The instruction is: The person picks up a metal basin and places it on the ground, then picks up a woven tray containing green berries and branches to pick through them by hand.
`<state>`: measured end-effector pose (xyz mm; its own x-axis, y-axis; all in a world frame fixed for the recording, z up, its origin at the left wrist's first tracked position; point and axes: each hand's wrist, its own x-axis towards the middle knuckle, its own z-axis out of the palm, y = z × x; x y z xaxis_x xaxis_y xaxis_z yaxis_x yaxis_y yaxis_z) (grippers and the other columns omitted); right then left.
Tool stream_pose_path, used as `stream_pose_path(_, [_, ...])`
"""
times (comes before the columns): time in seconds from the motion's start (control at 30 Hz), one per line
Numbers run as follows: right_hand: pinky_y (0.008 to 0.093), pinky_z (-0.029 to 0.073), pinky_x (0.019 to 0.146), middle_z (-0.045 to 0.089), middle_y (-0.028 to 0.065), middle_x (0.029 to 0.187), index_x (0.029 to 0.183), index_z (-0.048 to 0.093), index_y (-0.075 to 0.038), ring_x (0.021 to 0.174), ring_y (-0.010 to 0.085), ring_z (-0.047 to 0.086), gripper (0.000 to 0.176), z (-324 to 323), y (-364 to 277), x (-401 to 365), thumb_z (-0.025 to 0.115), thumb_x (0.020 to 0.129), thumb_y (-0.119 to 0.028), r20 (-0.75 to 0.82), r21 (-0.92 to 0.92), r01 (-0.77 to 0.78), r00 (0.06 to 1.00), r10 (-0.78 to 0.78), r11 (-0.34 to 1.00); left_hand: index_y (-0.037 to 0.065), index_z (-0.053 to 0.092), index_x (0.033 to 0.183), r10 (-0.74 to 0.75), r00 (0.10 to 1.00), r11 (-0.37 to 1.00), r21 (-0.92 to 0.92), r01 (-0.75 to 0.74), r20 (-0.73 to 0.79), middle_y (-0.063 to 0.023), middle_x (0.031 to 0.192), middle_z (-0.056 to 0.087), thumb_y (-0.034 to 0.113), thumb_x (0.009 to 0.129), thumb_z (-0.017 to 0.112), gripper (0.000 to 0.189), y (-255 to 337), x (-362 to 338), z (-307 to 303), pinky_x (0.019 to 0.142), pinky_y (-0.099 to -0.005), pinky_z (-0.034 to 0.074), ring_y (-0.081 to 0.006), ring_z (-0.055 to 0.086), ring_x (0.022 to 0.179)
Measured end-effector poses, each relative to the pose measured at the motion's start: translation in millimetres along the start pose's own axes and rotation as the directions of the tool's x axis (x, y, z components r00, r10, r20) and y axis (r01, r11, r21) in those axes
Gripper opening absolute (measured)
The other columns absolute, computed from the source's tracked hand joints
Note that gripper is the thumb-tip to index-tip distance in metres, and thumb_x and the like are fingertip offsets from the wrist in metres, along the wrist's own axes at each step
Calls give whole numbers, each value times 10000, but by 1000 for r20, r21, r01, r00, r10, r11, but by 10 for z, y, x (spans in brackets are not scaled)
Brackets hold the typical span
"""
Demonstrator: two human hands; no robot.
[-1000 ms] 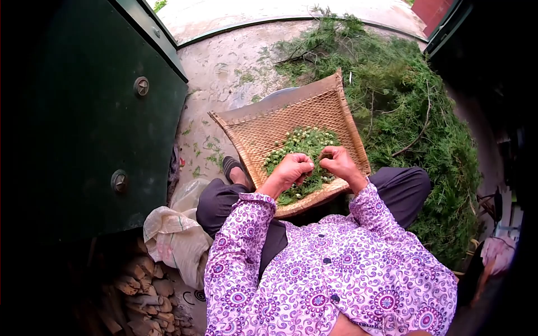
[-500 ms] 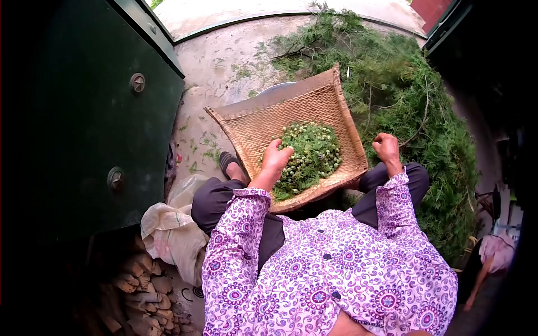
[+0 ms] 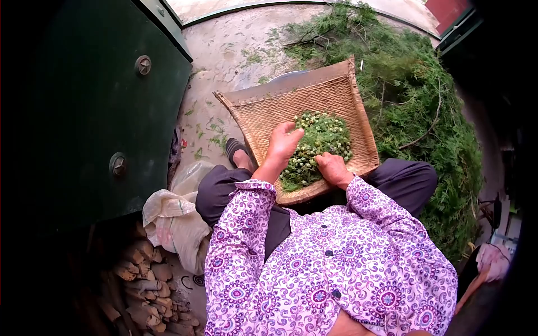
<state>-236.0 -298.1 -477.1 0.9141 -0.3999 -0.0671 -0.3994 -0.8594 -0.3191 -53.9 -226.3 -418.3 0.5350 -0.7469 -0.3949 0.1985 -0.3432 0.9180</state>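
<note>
Filling the left side, a dark green door point(image 3: 106, 117) stands by a floor point(image 3: 216, 42). Cut branches point(image 3: 420, 120) cover the floor's right side in a broad green pile. Between the branches and the door, near the person's knees, sits a woven basket point(image 3: 266, 117), a basin's rim point(image 3: 288, 74) showing just past its far edge. A pale sack point(image 3: 179, 227) slumps beside the left knee, with firewood point(image 3: 148, 291) stacked near it. In the basket, a heap point(image 3: 328, 134) of small green cones and sprigs lies toward the near edge, well short of the far left corner. Over the heap's left side, the left hand point(image 3: 284, 143) is loosely open, thumb apart from forefinger. The right hand point(image 3: 333, 168) reaches in by the near right corner, fingers bent down at the heap; whether they grip anything, I cannot tell.
</note>
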Motion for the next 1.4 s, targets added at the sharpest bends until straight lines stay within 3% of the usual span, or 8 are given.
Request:
stream_pose_path(0.2, [438, 457, 534, 543, 134, 679, 730, 540, -79, 617, 322, 572, 54, -223, 37, -81, 533, 715, -130, 61, 79, 152, 986, -157, 985, -101, 488, 1134, 19, 1000, 1000, -25, -19, 14, -212, 1113, 544, 184, 750, 596, 490, 123, -98, 20, 857, -301, 419, -242, 536, 1013])
stream_pose_path(0.33, [418, 450, 494, 549, 118, 583, 723, 538, -87, 548, 303, 577, 89, -96, -264, -6, 483, 756, -148, 183, 40, 270, 944, -273, 962, 1, 516, 1108, 34, 999, 999, 21, -34, 38, -49, 976, 560, 226, 784, 606, 406, 59, -74, 51, 658, -268, 431, -123, 521, 828])
stream_pose_path(0.67, [428, 468, 562, 587, 138, 644, 729, 560, -81, 645, 318, 604, 57, -129, -193, 176, 508, 713, -97, 55, 77, 55, 997, -59, 996, 9, 515, 1112, 40, 998, 999, -30, -38, 52, -30, 956, 569, 224, 797, 599, 391, 102, -104, -53, 653, -248, 431, -106, 521, 820])
stream_pose_path(0.7, [430, 467, 559, 585, 133, 638, 719, 556, -80, 639, 316, 603, 55, -188, -240, 191, 506, 716, -103, 53, 92, 111, 992, -116, 990, -87, 522, 1090, 42, 999, 997, -68, -41, 20, -165, 1046, 578, 188, 759, 591, 435, 145, -132, -40, 815, -295, 432, -202, 551, 957])
stream_pose_path(0.87, [412, 462, 495, 574, 130, 598, 679, 558, -71, 594, 298, 602, 70, 174, -523, 225, 525, 706, -127, 225, 145, 381, 886, -405, 913, -84, 522, 1092, 42, 999, 996, -86, -40, 18, -165, 1056, 572, 187, 758, 594, 436, 196, -157, -29, 812, -291, 435, -205, 551, 958])
stream_pose_path(1.13, [415, 461, 504, 569, 146, 643, 598, 567, -64, 600, 323, 591, 136, 525, -621, 309, 530, 707, -138, 330, -30, 433, 855, -400, 901, -82, 519, 1095, 38, 999, 994, -99, -36, 15, -168, 1050, 572, 190, 760, 599, 439, 249, -159, -68, 802, -290, 439, -206, 552, 953])
stream_pose_path(1.27, [436, 463, 561, 548, 159, 674, 703, 566, -51, 641, 336, 585, 98, 137, -501, 311, 500, 733, -117, 149, 90, 198, 966, -210, 976, -87, 517, 1094, 43, 999, 995, -93, -42, 7, -168, 1044, 576, 184, 763, 599, 436, 267, -200, -92, 811, -294, 435, -203, 550, 953])
stream_pose_path(1.4, [415, 475, 599, 551, 162, 745, 766, 554, -55, 679, 324, 591, 95, -32, -454, 438, 487, 757, -121, 211, -12, 216, 955, -208, 976, -5, 526, 1102, 88, 996, 995, -56, -86, 30, -57, 977, 579, 221, 803, 593, 381, 191, -154, -78, 644, -253, 454, -118, 538, 837])
